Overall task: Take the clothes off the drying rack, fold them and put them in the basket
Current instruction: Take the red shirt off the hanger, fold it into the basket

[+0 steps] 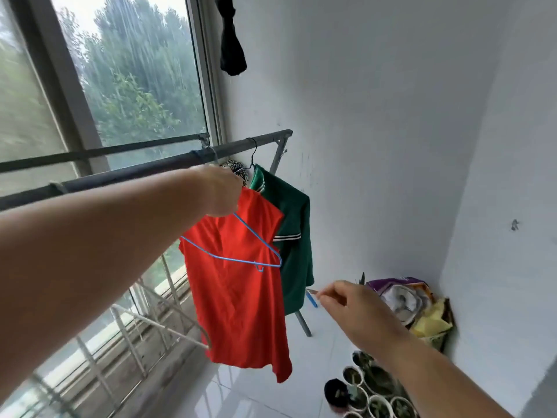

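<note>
Red shirt [238, 291] and blue hanger [241, 260] hang from left hand [221, 191].

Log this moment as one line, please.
left hand: grips red shirt and blue wire hanger | right hand: fingers pinched by small blue item, hold unclear | green shirt: hanging from drying rack rail

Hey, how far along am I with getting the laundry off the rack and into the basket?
Done: nothing visible; no basket or folded clothes in view. In hand: left hand grips the red shirt and a blue hanger at the rack bar; right hand pinches a small blue item. Left: green shirt on the rack, dark garment hanging higher up.
</note>
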A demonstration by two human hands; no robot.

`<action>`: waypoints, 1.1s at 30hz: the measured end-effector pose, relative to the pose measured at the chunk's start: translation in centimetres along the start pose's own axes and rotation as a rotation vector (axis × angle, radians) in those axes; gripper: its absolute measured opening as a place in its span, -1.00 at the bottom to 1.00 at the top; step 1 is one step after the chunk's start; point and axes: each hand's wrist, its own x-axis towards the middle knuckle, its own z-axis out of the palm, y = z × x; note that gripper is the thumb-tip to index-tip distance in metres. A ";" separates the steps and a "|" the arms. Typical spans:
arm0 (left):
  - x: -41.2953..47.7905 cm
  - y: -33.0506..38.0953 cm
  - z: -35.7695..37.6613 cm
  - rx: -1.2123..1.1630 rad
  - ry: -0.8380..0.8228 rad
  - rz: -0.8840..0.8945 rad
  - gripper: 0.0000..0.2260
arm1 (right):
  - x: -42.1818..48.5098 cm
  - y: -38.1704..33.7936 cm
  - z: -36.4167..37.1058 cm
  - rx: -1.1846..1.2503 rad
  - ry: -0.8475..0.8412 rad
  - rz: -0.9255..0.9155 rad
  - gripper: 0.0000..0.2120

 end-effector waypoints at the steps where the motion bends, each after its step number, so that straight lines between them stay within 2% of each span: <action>1: 1.1 -1.0 0.4 0.020 0.013 -0.006 -0.62 | 1.5 -1.0 0.3 0.008 0.010 -0.003 -0.86; 4: 4.9 -3.0 2.2 0.056 0.054 -0.030 -0.66 | 7.2 -3.6 1.6 0.078 0.053 -0.042 -0.86; 7: 8.4 -4.3 4.0 0.024 0.076 -0.028 -0.67 | 13.1 -5.5 2.6 0.085 0.086 -0.049 -0.74; 10: 11.1 -4.8 5.7 -0.011 0.078 0.003 -0.67 | 17.7 -6.8 3.3 -0.007 0.100 -0.045 -0.62; 13: 13.2 -5.1 7.1 -0.076 0.074 0.031 -0.66 | 21.0 -7.8 4.5 -0.230 0.093 -0.056 -0.44; 15: 14.3 -5.4 8.0 -0.080 0.063 0.047 -0.67 | 23.2 -8.2 5.4 -0.237 0.060 -0.064 -0.38; 17: 15.0 -5.4 8.5 -0.036 0.041 0.068 -0.68 | 25.0 -8.3 6.1 -0.172 0.024 -0.062 -0.40; 20: 15.7 -5.4 9.0 0.041 0.046 0.104 -0.71 | 26.3 -8.4 7.3 -0.041 -0.002 -0.098 -0.57; 23: 16.3 -6.1 9.4 0.118 0.078 0.140 -0.76 | 25.9 -8.1 8.6 0.095 0.106 -0.118 -0.75; 26: 16.4 -7.0 9.8 0.177 0.086 0.177 -0.78 | 25.3 -7.7 8.9 0.176 0.192 -0.129 -0.76; 33: 15.7 -8.4 9.1 0.215 0.067 0.244 -0.78 | 24.1 -6.3 6.9 0.174 0.442 -0.210 -0.80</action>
